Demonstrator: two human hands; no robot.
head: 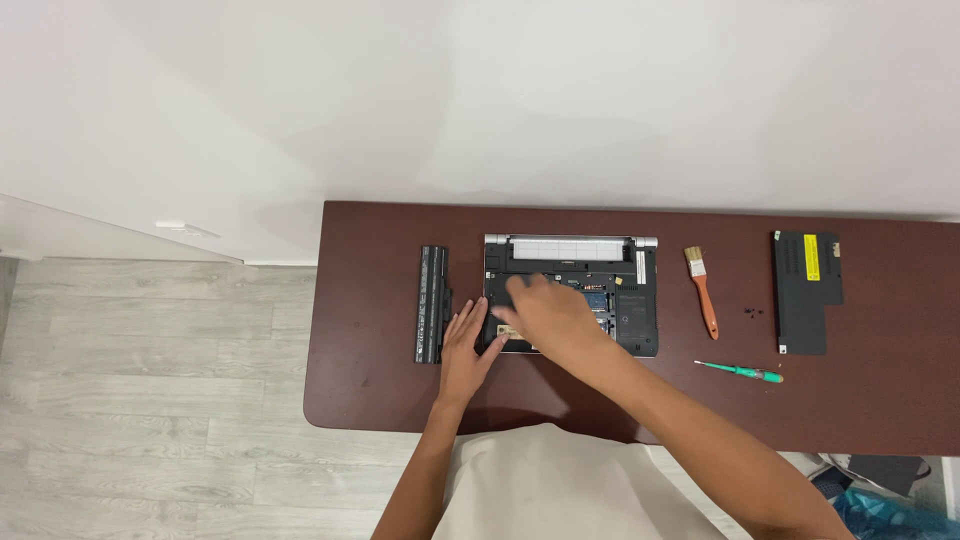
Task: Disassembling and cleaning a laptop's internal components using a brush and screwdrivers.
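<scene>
Dark-brown tabletop (380, 400): an opened laptop (630, 320) lies near its back edge. Right hand (548, 312) reaches inside, apparently pinching a small part; left hand (466, 345), fingers spread flat, steadies the laptop's left edge beside the battery (432, 303).

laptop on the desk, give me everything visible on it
The laptop lies upside down, flat on the dark brown desk, its black base facing up and a silver hinge strip along the far edge. Its bottom cover is off, exposing internal parts. The left hand rests at its left edge; the right hand reaches into the open bay.
</scene>
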